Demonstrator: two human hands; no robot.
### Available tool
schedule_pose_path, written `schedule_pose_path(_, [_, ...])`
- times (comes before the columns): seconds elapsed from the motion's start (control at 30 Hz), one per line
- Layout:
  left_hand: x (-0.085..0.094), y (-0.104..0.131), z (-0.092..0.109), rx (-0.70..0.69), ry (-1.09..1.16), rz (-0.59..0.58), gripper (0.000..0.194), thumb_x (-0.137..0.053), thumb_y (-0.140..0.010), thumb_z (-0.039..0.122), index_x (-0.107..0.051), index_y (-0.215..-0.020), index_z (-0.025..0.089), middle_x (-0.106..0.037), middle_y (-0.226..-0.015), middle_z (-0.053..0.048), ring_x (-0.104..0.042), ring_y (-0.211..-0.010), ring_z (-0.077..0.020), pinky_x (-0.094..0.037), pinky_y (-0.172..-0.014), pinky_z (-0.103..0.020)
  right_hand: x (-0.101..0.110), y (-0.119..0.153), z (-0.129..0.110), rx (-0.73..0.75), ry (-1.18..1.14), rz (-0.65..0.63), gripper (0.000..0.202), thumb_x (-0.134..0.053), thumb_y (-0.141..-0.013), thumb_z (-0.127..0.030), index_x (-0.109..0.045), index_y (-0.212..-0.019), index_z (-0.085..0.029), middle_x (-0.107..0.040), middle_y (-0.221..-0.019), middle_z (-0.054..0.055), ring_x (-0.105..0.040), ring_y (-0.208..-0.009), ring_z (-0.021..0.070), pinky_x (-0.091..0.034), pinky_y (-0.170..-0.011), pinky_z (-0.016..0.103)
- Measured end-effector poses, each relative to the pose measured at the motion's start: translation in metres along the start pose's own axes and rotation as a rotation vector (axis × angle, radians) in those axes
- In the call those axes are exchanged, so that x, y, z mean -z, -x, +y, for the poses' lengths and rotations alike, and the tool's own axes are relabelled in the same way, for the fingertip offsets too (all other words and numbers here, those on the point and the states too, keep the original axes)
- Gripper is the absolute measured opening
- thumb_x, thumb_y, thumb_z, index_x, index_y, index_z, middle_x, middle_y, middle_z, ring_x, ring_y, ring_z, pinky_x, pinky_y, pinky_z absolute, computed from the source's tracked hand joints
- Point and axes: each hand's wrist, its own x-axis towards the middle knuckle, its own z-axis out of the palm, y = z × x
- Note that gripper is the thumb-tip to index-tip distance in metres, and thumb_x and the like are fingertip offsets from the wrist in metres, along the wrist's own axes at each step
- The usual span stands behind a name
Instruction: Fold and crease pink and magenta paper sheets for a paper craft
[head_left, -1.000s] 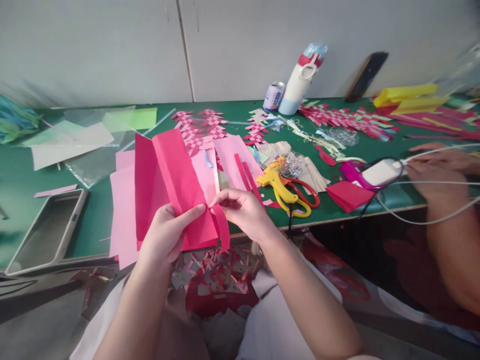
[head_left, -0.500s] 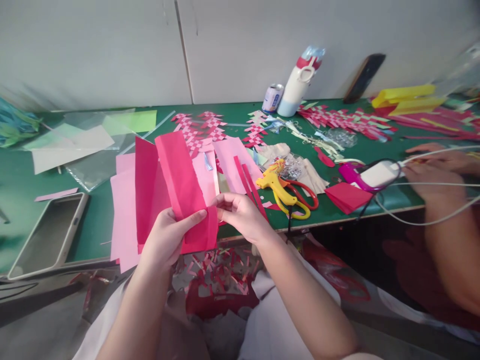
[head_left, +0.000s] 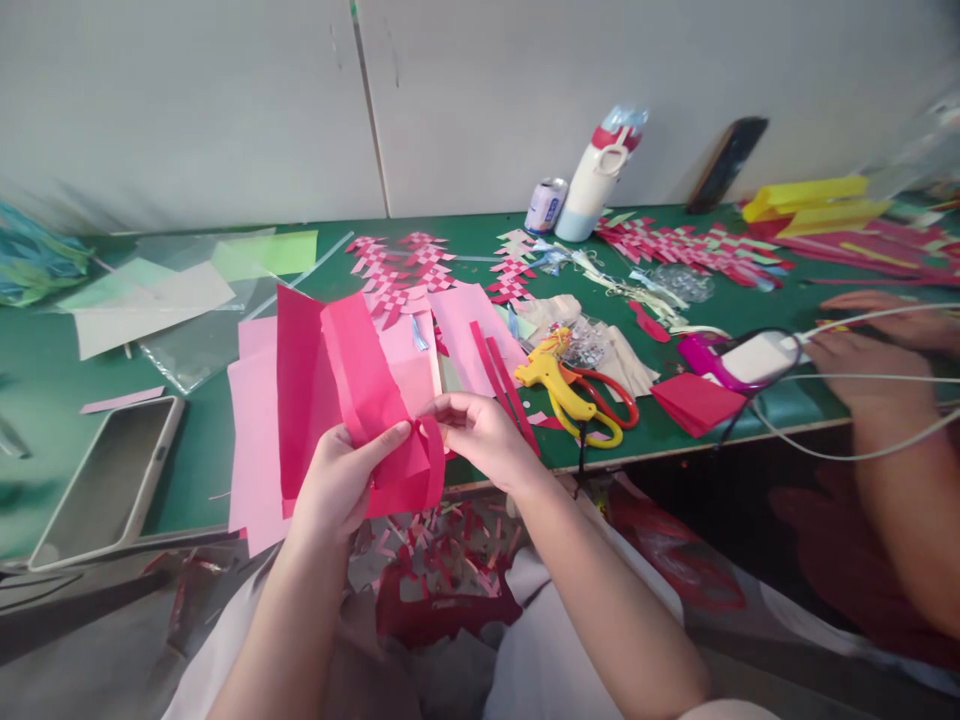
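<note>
A folded red paper (head_left: 364, 375) is held up over the table's front edge. My left hand (head_left: 345, 470) grips its lower part, thumb pressed on the front face. Beside that thumb, my right hand (head_left: 472, 435) pinches the paper's right edge, where a narrow strip curls outward. Pink paper sheets (head_left: 253, 430) lie under and to the left of it. Just beyond my right hand are loose red strips (head_left: 499, 375) and scissors with yellow and orange handles (head_left: 570, 395).
A phone case (head_left: 109, 485) lies at the left. Woven paper pieces (head_left: 386, 275), a can (head_left: 545, 206) and a bottle (head_left: 600, 175) stand or lie farther back. Another person's hands (head_left: 874, 360) are at the right, near a white device (head_left: 761, 355) with cables.
The strip at the red paper's right edge has bent out into a curve between my hands. The whole view has shifted slightly.
</note>
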Motion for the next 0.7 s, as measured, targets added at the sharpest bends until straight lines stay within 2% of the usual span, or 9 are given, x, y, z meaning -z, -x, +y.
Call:
schedule_pose_path(0.13, [-0.001, 0.001, 0.002, 0.002, -0.017, -0.006, 0.036, -0.086, -0.056, 0.030, -0.073, -0.084, 0.010, -0.074, -0.074, -0.010, -0.071, -0.066, -0.0221, -0.059, -0.060, -0.028, 0.003, 0.000, 0.000, -0.064, -0.012, -0.011, 0.028, -0.079, -0.064, -0.033, -0.066, -0.082, -0.015, -0.063, -0.075, 0.001, -0.058, -0.070, 0.0119, -0.050, -0.066, 0.026])
schedule_pose_path(0.37, [-0.003, 0.002, 0.002, 0.050, -0.063, -0.023, 0.034, -0.087, -0.053, 0.029, -0.074, -0.078, 0.010, -0.073, -0.069, -0.009, -0.070, -0.062, -0.0210, -0.058, -0.058, -0.028, 0.002, 0.001, -0.001, -0.075, -0.092, -0.004, 0.031, -0.081, -0.062, -0.037, -0.065, -0.078, -0.016, -0.060, -0.070, -0.002, -0.056, -0.067, 0.0103, -0.049, -0.064, 0.025])
schedule_pose_path(0.7, [-0.005, 0.000, -0.006, -0.058, 0.023, -0.009, 0.030, -0.085, -0.057, 0.027, -0.075, -0.081, 0.013, -0.073, -0.069, -0.007, -0.070, -0.062, -0.0214, -0.056, -0.053, -0.029, -0.007, -0.003, 0.007, -0.049, -0.306, 0.061, 0.031, -0.086, -0.055, -0.034, -0.067, -0.075, -0.018, -0.063, -0.071, -0.003, -0.056, -0.065, 0.0078, -0.047, -0.064, 0.021])
